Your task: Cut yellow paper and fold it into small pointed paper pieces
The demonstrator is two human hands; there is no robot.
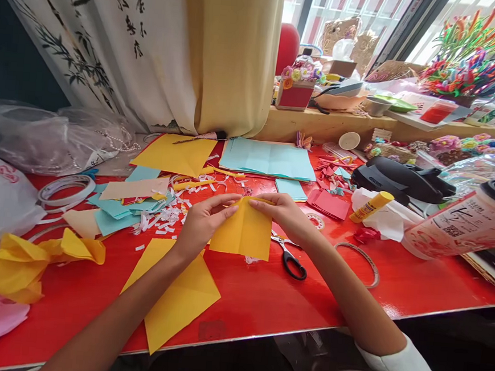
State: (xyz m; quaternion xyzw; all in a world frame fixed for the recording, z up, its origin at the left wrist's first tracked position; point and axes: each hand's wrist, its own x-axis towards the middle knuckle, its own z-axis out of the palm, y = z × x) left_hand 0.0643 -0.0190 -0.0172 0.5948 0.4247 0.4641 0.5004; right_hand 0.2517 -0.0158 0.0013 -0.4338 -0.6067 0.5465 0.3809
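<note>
Between my hands is a yellow sheet of paper (244,231) with a crease down its middle, held above the red table. My left hand (210,220) pinches its upper left edge with thumb and fingers. At the upper right edge, my right hand (282,211) grips the same sheet. Black-handled scissors (291,257) lie just beneath my right wrist, their blades partly hidden. A larger yellow sheet (187,295) lies flat under my left forearm, which covers part of it. White paper scraps (167,219) are scattered left of my left hand.
Behind my hands lie a light blue paper stack (269,157) and another yellow sheet (177,152). Tape rolls (66,191) and crumpled yellow paper (22,265) sit at left. On the right are a glue stick (371,206), a black case (402,179) and a tilted cup (463,222).
</note>
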